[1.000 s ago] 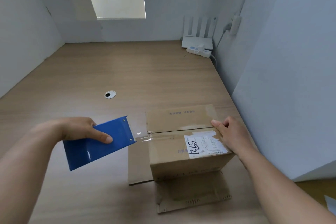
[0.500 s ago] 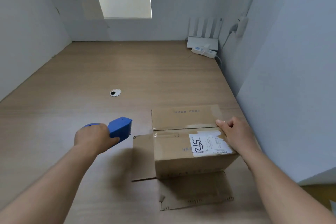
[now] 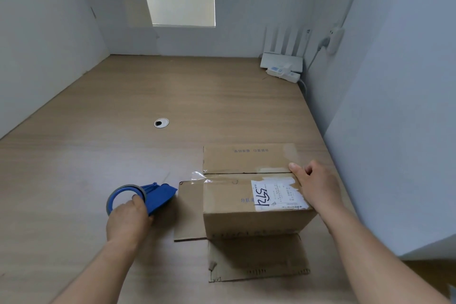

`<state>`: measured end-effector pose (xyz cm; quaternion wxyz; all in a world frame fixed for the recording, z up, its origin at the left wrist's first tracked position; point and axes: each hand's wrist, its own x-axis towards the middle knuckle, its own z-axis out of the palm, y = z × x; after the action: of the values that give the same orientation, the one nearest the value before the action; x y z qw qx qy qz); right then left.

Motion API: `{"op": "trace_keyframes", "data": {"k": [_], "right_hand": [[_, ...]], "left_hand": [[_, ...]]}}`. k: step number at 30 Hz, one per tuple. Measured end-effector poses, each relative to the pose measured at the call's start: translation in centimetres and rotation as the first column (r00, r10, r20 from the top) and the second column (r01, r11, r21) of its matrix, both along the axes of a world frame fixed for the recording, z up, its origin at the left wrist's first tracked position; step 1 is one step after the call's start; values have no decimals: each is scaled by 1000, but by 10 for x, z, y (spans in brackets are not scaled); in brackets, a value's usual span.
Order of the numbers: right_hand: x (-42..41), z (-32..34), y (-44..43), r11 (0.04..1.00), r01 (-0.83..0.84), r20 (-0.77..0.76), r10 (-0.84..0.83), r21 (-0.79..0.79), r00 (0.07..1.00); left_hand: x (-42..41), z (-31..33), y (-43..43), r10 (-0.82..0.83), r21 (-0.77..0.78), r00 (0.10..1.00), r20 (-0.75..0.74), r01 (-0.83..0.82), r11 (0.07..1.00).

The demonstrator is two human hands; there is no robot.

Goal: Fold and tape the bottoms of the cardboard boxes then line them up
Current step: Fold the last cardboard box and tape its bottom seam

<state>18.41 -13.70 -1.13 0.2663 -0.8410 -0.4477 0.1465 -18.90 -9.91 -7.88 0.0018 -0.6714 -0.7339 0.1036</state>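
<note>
A brown cardboard box (image 3: 246,195) stands upside down on the wooden table (image 3: 148,96), its two bottom flaps folded shut with clear tape along the seam. A white label with handwriting sticks to the near flap. Its open top flaps lie flat on the table to the left and front. My right hand (image 3: 318,185) presses on the box's right end at the seam. My left hand (image 3: 128,219) grips a blue tape dispenser (image 3: 145,197) resting on the table just left of the box. A loose tape end (image 3: 197,175) sticks out at the seam's left end.
A round cable hole (image 3: 161,123) sits in the tabletop beyond the dispenser. A white router (image 3: 281,61) and power strip (image 3: 283,74) lie in the far right corner. White partition walls enclose the table on the left, back and right.
My left hand has pulled the dispenser away from the box's left end, lowered it and set it on the table. The tape has separated from the dispenser. My right hand has stayed on the box.
</note>
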Motion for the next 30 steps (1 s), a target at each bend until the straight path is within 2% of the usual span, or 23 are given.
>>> {"op": "trace_keyframes", "data": {"k": [5, 10, 11, 12, 14, 15, 17, 20, 24, 25, 28, 30], "right_hand": [[0, -1, 1, 1000, -7, 0, 7, -12, 1000], [2, -1, 1, 1000, -12, 8, 12, -14, 1000], [2, -1, 1, 1000, -12, 12, 12, -17, 1000], [2, -1, 1, 1000, -12, 16, 12, -16, 1000], [2, -2, 1, 1000, -9, 11, 9, -2, 1000], [1, -2, 1, 1000, -10, 5, 9, 5, 1000], [0, -2, 1, 1000, -13, -2, 13, 13, 1000], [-2, 0, 1, 1000, -6, 0, 6, 12, 1000], [-4, 6, -2, 999, -20, 20, 21, -49, 1000], [-7, 11, -3, 995, -20, 32, 24, -98, 999], [-27, 24, 2, 946, 10, 134, 36, -324, 990], [-43, 31, 8, 894, 34, 180, 53, -447, 982]], "left_hand": [[-1, 5, -1, 155, -33, 978, 137, -152, 988], [7, 30, -5, 207, -29, 971, 117, -205, 978], [14, 36, -8, 222, 8, 957, 188, -228, 974], [25, 44, -11, 213, 72, 918, 335, -250, 966], [62, 66, -18, 87, 179, 760, 644, -260, 949], [86, 77, -21, 37, 166, 681, 731, -230, 959], [131, 87, -24, 31, 71, 595, 803, -147, 987], [163, 82, -23, 110, -18, 542, 833, -172, 985], [159, 82, -15, 265, -173, 547, 794, -214, 961], [159, 85, -15, 299, -204, 564, 769, -226, 952], [170, 90, -14, 321, -218, 690, 649, -236, 947], [179, 91, -14, 337, -197, 721, 605, -275, 941]]}}
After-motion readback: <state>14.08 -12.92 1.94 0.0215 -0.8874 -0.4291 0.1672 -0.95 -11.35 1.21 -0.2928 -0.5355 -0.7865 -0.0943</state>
